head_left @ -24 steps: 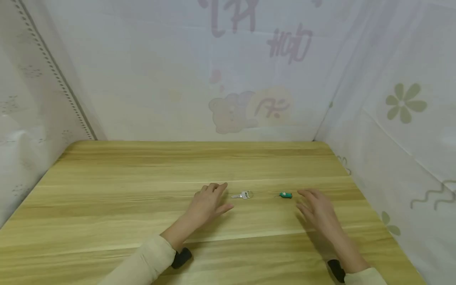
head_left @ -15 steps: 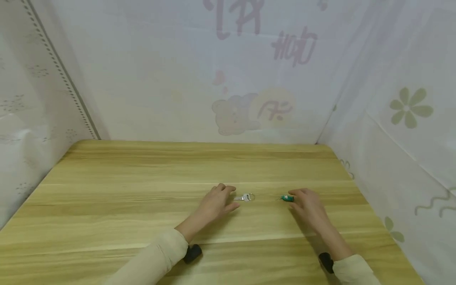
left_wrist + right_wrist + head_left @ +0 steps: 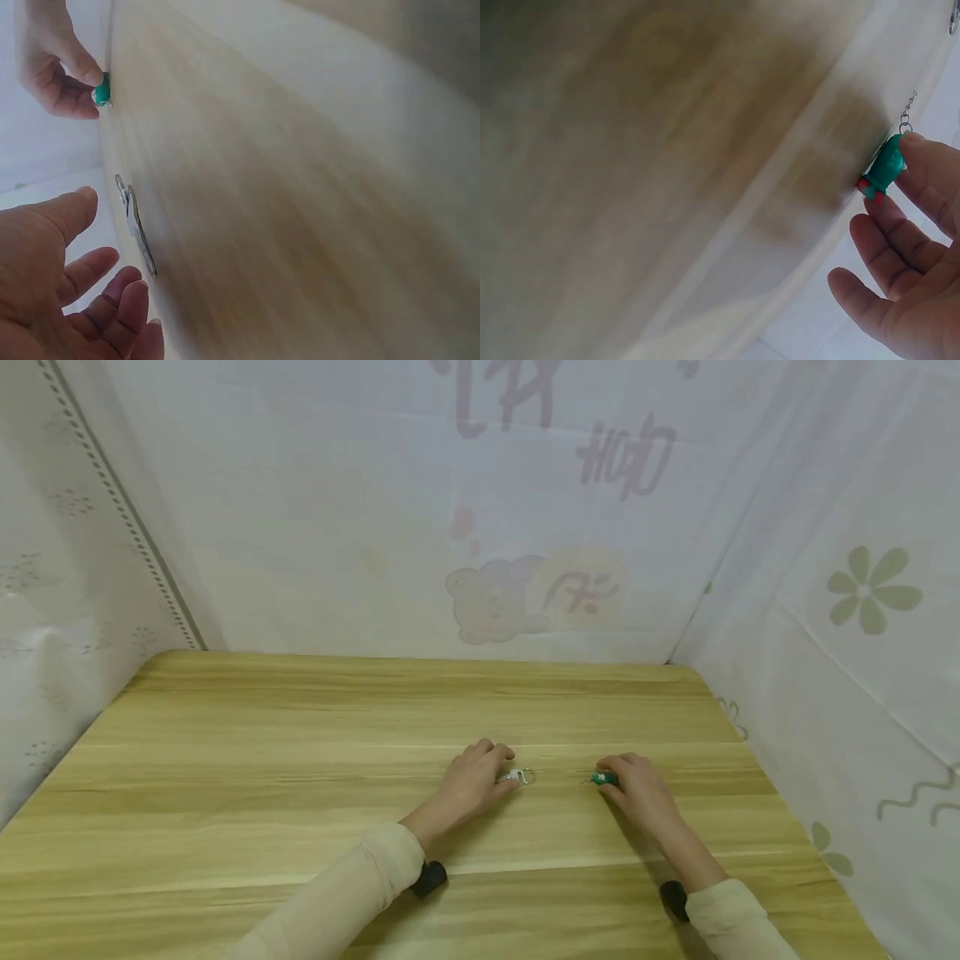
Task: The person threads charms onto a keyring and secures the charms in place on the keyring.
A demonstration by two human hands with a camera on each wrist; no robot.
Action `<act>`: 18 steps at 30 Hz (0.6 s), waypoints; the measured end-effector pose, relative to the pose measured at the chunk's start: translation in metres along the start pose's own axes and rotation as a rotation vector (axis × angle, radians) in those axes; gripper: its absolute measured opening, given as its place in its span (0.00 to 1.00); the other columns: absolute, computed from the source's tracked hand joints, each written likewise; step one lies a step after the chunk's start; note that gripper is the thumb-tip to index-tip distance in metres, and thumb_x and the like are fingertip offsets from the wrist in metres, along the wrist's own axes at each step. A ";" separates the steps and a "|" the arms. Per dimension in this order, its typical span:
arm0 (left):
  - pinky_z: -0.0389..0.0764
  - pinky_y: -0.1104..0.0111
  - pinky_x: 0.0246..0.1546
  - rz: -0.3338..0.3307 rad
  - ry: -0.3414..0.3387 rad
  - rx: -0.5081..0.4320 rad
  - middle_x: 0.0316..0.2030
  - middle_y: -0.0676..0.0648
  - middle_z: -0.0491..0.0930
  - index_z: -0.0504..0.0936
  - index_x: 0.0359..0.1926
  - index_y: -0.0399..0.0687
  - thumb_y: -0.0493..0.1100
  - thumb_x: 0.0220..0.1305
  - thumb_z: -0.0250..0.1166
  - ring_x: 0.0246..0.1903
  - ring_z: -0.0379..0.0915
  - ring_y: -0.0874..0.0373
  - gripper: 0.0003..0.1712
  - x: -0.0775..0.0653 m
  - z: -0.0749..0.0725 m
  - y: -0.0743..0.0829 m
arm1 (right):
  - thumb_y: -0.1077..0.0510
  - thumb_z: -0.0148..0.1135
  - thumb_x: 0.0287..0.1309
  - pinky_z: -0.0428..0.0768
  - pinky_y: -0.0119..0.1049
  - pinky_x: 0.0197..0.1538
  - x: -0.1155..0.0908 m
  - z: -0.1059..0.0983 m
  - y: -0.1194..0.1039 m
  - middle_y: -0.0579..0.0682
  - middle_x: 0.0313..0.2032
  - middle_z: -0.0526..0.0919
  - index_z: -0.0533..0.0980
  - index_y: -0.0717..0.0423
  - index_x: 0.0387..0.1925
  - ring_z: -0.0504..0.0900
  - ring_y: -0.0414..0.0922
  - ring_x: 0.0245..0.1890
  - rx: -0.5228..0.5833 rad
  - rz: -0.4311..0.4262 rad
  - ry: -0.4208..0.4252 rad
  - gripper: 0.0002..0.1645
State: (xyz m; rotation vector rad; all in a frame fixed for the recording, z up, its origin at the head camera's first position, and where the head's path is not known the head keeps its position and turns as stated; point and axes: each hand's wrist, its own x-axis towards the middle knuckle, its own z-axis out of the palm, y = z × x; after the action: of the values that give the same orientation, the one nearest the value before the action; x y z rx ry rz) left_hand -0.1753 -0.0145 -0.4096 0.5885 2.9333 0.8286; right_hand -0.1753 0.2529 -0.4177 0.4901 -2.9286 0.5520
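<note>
A silver key [image 3: 516, 776] with a ring [image 3: 529, 776] at its head lies on the wooden table. My left hand [image 3: 476, 777] hovers around the key's blade, thumb and fingers spread; in the left wrist view the key [image 3: 133, 217] is apart from the fingers. To the right, my right hand [image 3: 639, 789] pinches a small green keychain charm [image 3: 602, 777] between thumb and forefinger. The right wrist view shows this charm [image 3: 887, 163] with red bits at one end and a short metal chain [image 3: 907, 111] at the other. Its remaining fingers are loosely bent.
The wooden table [image 3: 300, 718] has a back edge against a pale patterned cloth wall [image 3: 337, 527]. Another cloth wall with a green flower [image 3: 873, 591] stands at the right. Dark bands [image 3: 430, 879] sit at both wrists.
My left hand has moved right, over the key's blade. My right hand has moved left to the green charm and taken hold of it. The view has shifted slightly.
</note>
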 end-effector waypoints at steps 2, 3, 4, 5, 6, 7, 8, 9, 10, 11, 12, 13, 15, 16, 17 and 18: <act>0.73 0.61 0.40 -0.017 -0.006 -0.005 0.45 0.44 0.76 0.76 0.53 0.45 0.51 0.60 0.65 0.40 0.71 0.51 0.23 0.003 0.001 0.001 | 0.63 0.68 0.51 0.78 0.46 0.42 0.003 0.001 -0.001 0.58 0.41 0.80 0.79 0.61 0.42 0.76 0.54 0.42 -0.007 -0.009 -0.004 0.14; 0.73 0.61 0.41 -0.026 -0.013 -0.005 0.45 0.44 0.75 0.76 0.53 0.45 0.51 0.60 0.65 0.41 0.71 0.51 0.23 0.004 0.001 0.002 | 0.64 0.68 0.51 0.78 0.46 0.42 0.003 0.002 -0.002 0.57 0.41 0.80 0.79 0.60 0.41 0.76 0.53 0.41 -0.010 -0.014 -0.007 0.14; 0.72 0.61 0.41 -0.034 -0.018 -0.005 0.45 0.44 0.75 0.76 0.53 0.46 0.51 0.60 0.65 0.41 0.71 0.51 0.23 0.005 0.002 0.003 | 0.64 0.68 0.50 0.78 0.45 0.41 0.004 0.002 -0.002 0.57 0.40 0.80 0.79 0.60 0.40 0.76 0.53 0.40 -0.013 -0.021 -0.007 0.13; 0.72 0.60 0.42 -0.042 -0.024 -0.005 0.45 0.44 0.75 0.76 0.52 0.46 0.51 0.60 0.65 0.41 0.71 0.51 0.22 0.007 0.002 0.003 | 0.64 0.68 0.50 0.77 0.44 0.40 0.005 0.002 -0.003 0.56 0.39 0.80 0.79 0.60 0.40 0.76 0.52 0.40 -0.015 -0.027 -0.008 0.13; 0.72 0.59 0.44 -0.053 -0.034 -0.009 0.46 0.44 0.75 0.75 0.53 0.46 0.51 0.61 0.64 0.42 0.71 0.51 0.22 0.009 0.002 0.004 | 0.64 0.68 0.50 0.77 0.43 0.39 0.005 0.003 -0.003 0.55 0.38 0.80 0.79 0.59 0.39 0.76 0.51 0.39 -0.016 -0.031 -0.008 0.12; 0.72 0.59 0.45 -0.059 -0.043 -0.013 0.46 0.45 0.75 0.75 0.53 0.47 0.51 0.61 0.64 0.42 0.71 0.51 0.22 0.010 0.003 0.004 | 0.65 0.68 0.50 0.77 0.42 0.38 0.006 0.003 -0.003 0.55 0.37 0.79 0.79 0.59 0.39 0.75 0.50 0.38 -0.017 -0.033 -0.010 0.12; 0.72 0.58 0.46 -0.064 -0.051 -0.018 0.46 0.45 0.75 0.75 0.53 0.47 0.51 0.61 0.64 0.42 0.71 0.51 0.22 0.012 0.003 0.005 | 0.65 0.68 0.50 0.76 0.41 0.37 0.006 0.003 -0.004 0.54 0.37 0.79 0.79 0.59 0.38 0.75 0.50 0.37 -0.018 -0.034 -0.013 0.11; 0.72 0.57 0.47 -0.066 -0.057 -0.023 0.46 0.45 0.75 0.75 0.53 0.47 0.51 0.61 0.64 0.43 0.71 0.51 0.22 0.014 0.004 0.005 | 0.65 0.68 0.50 0.76 0.40 0.36 0.006 0.003 -0.004 0.54 0.36 0.79 0.79 0.59 0.38 0.74 0.49 0.37 -0.021 -0.034 -0.015 0.11; 0.71 0.57 0.48 -0.070 -0.062 -0.029 0.46 0.46 0.75 0.75 0.53 0.47 0.51 0.61 0.64 0.43 0.72 0.51 0.21 0.015 0.005 0.006 | 0.65 0.67 0.50 0.75 0.40 0.36 0.006 0.003 -0.003 0.54 0.36 0.79 0.79 0.59 0.37 0.74 0.49 0.36 -0.023 -0.031 -0.019 0.10; 0.71 0.57 0.49 -0.072 -0.068 -0.034 0.46 0.46 0.75 0.76 0.52 0.48 0.51 0.61 0.64 0.43 0.72 0.51 0.21 0.017 0.006 0.006 | 0.65 0.67 0.50 0.75 0.39 0.35 0.006 0.003 -0.003 0.53 0.35 0.79 0.78 0.58 0.37 0.73 0.49 0.36 -0.023 -0.029 -0.022 0.10; 0.71 0.57 0.49 -0.073 -0.073 -0.040 0.45 0.46 0.75 0.76 0.52 0.48 0.51 0.61 0.64 0.43 0.72 0.52 0.21 0.018 0.007 0.007 | 0.65 0.67 0.51 0.75 0.39 0.35 0.006 0.003 -0.003 0.53 0.35 0.78 0.78 0.58 0.37 0.73 0.49 0.36 -0.023 -0.027 -0.026 0.10; 0.71 0.57 0.49 -0.072 -0.076 -0.036 0.45 0.47 0.76 0.76 0.51 0.48 0.50 0.61 0.64 0.43 0.72 0.53 0.20 0.019 0.008 0.008 | 0.65 0.67 0.51 0.75 0.39 0.35 0.006 0.004 -0.003 0.53 0.35 0.78 0.78 0.58 0.36 0.73 0.48 0.36 -0.026 -0.025 -0.029 0.09; 0.71 0.58 0.46 -0.066 -0.075 -0.017 0.43 0.48 0.76 0.77 0.49 0.49 0.50 0.60 0.65 0.41 0.73 0.54 0.19 0.021 0.011 0.009 | 0.65 0.67 0.51 0.75 0.38 0.34 0.005 0.004 -0.003 0.52 0.34 0.78 0.78 0.57 0.35 0.73 0.48 0.35 -0.028 -0.026 -0.031 0.08; 0.71 0.59 0.45 -0.064 -0.073 -0.009 0.42 0.49 0.77 0.77 0.48 0.49 0.50 0.59 0.66 0.40 0.73 0.55 0.18 0.021 0.012 0.009 | 0.65 0.67 0.51 0.75 0.38 0.34 0.005 0.005 -0.003 0.52 0.34 0.78 0.78 0.56 0.35 0.73 0.48 0.35 -0.030 -0.029 -0.030 0.08; 0.71 0.59 0.44 -0.061 -0.069 0.002 0.40 0.50 0.77 0.78 0.47 0.50 0.50 0.58 0.67 0.40 0.73 0.56 0.17 0.022 0.013 0.009 | 0.66 0.67 0.50 0.75 0.38 0.34 0.005 0.005 -0.003 0.51 0.33 0.78 0.78 0.56 0.33 0.73 0.48 0.35 -0.033 -0.034 -0.027 0.08; 0.71 0.60 0.43 -0.059 -0.070 0.014 0.39 0.51 0.77 0.78 0.46 0.50 0.49 0.58 0.67 0.39 0.73 0.57 0.17 0.022 0.014 0.010 | 0.66 0.67 0.50 0.74 0.38 0.33 0.005 0.006 -0.003 0.51 0.32 0.78 0.78 0.56 0.33 0.73 0.47 0.34 -0.037 -0.041 -0.026 0.07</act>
State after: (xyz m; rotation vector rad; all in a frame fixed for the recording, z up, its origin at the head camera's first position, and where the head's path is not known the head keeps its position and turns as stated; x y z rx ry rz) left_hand -0.1906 0.0080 -0.4147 0.5177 2.8809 0.7660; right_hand -0.1791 0.2468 -0.4212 0.5554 -2.9400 0.4894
